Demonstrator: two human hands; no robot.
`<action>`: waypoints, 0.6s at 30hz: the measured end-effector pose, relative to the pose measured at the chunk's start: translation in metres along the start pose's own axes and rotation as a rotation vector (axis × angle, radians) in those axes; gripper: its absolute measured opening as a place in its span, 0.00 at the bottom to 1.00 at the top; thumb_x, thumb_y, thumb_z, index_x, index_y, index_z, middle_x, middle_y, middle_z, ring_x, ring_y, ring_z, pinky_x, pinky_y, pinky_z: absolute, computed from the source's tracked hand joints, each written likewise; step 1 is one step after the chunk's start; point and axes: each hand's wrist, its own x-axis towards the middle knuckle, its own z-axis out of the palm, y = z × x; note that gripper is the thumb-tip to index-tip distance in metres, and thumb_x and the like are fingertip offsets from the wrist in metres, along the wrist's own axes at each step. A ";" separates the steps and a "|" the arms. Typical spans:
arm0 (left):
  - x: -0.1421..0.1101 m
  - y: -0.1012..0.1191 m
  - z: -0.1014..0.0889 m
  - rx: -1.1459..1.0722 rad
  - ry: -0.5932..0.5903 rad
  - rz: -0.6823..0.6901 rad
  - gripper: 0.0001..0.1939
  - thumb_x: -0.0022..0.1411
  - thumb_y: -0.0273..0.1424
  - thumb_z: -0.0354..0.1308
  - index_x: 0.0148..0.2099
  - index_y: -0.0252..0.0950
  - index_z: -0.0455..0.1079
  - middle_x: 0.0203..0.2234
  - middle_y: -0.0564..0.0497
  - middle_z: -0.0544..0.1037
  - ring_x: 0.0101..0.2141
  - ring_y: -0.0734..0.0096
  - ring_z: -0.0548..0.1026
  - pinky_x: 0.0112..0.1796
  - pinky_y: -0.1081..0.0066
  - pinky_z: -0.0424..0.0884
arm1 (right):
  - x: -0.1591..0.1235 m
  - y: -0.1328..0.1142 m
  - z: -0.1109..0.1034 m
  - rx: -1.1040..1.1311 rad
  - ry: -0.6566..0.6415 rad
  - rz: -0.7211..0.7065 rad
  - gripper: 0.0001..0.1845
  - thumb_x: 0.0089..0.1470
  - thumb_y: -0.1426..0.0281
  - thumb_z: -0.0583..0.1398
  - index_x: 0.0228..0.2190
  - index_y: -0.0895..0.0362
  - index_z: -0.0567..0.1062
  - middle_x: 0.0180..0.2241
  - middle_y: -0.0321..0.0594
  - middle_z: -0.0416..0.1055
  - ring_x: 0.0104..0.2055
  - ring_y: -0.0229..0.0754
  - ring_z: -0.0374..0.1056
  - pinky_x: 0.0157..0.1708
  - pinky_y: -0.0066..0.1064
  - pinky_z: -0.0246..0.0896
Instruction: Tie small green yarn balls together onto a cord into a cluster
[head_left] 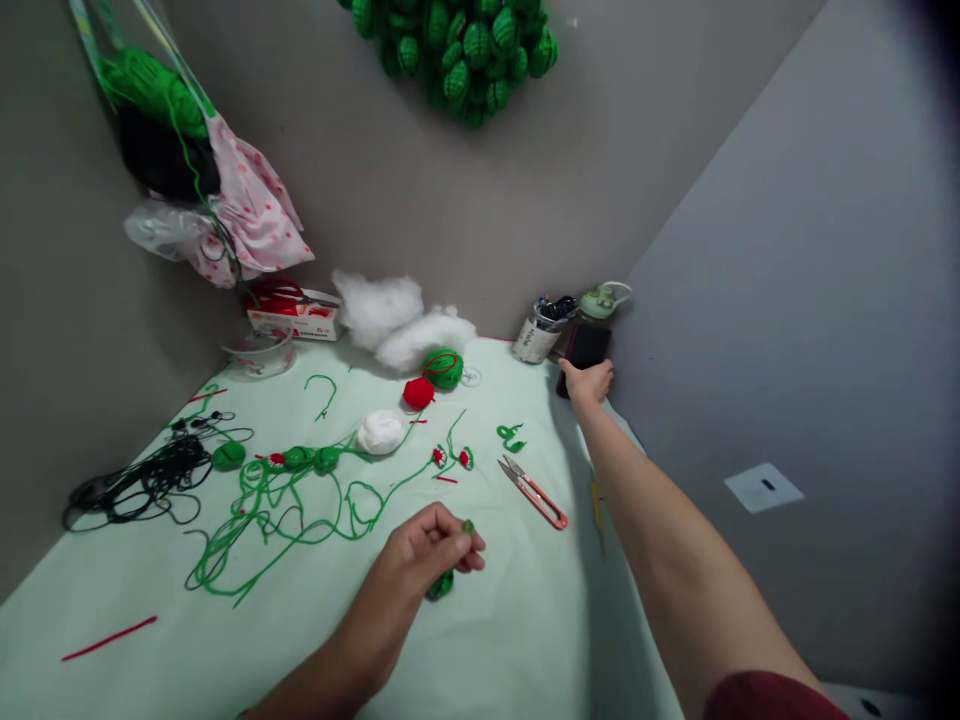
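My left hand (431, 548) rests low on the pale green table (480, 640), fingers pinched round a small green crocheted piece (441, 584). My right arm stretches far across to the back right corner, where my right hand (587, 381) closes on a dark phone-like object (583, 348) standing against the wall. Orange-handled thread snips (534, 490) lie between the two hands. Loose green yarn (285, 510) trails left of my left hand.
A red yarn ball (418, 393), a green one (443, 368) and a white one (381, 431) sit mid-table near white stuffing (401, 318). A cup of tools (538, 330), a green-lidded bottle (604, 299), black cord (142, 480), a red-white box (294, 312) and hanging bags (225, 215) line the edges.
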 end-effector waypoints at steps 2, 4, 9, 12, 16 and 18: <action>-0.001 -0.003 0.001 0.003 -0.021 -0.023 0.17 0.59 0.44 0.66 0.33 0.37 0.68 0.36 0.48 0.80 0.38 0.67 0.75 0.42 0.68 0.64 | 0.004 0.003 0.001 0.008 0.014 -0.017 0.46 0.45 0.59 0.72 0.60 0.62 0.63 0.58 0.64 0.67 0.61 0.63 0.66 0.61 0.50 0.60; -0.001 -0.005 0.002 -0.001 -0.052 -0.030 0.19 0.58 0.46 0.66 0.33 0.37 0.68 0.36 0.47 0.80 0.37 0.67 0.75 0.41 0.68 0.64 | 0.010 0.006 0.001 0.022 0.025 -0.048 0.46 0.44 0.59 0.72 0.60 0.61 0.64 0.58 0.63 0.67 0.61 0.63 0.66 0.61 0.49 0.59; -0.003 -0.003 0.003 0.022 -0.078 -0.038 0.19 0.59 0.47 0.66 0.33 0.37 0.67 0.36 0.47 0.80 0.37 0.66 0.76 0.40 0.68 0.64 | 0.022 0.014 0.001 0.115 -0.021 -0.220 0.50 0.42 0.62 0.71 0.62 0.63 0.60 0.61 0.61 0.65 0.63 0.60 0.63 0.64 0.47 0.55; -0.003 0.001 0.003 0.054 -0.060 -0.039 0.18 0.59 0.46 0.66 0.33 0.37 0.68 0.36 0.47 0.80 0.38 0.66 0.76 0.40 0.68 0.64 | 0.023 0.015 -0.008 0.126 -0.077 -0.223 0.52 0.43 0.61 0.70 0.63 0.66 0.58 0.63 0.63 0.63 0.65 0.59 0.60 0.64 0.46 0.54; -0.002 -0.001 0.002 0.043 -0.028 0.001 0.17 0.57 0.45 0.67 0.33 0.38 0.69 0.36 0.47 0.80 0.38 0.65 0.76 0.41 0.67 0.65 | 0.004 0.009 -0.033 0.144 -0.063 -0.195 0.44 0.51 0.62 0.65 0.63 0.68 0.59 0.65 0.70 0.59 0.67 0.61 0.57 0.63 0.49 0.55; -0.001 -0.003 0.001 0.039 -0.029 0.019 0.16 0.58 0.44 0.67 0.32 0.38 0.69 0.36 0.47 0.80 0.38 0.65 0.76 0.41 0.67 0.65 | -0.024 0.003 -0.050 0.228 -0.243 -0.254 0.33 0.56 0.62 0.62 0.58 0.65 0.67 0.57 0.62 0.70 0.57 0.56 0.69 0.57 0.47 0.62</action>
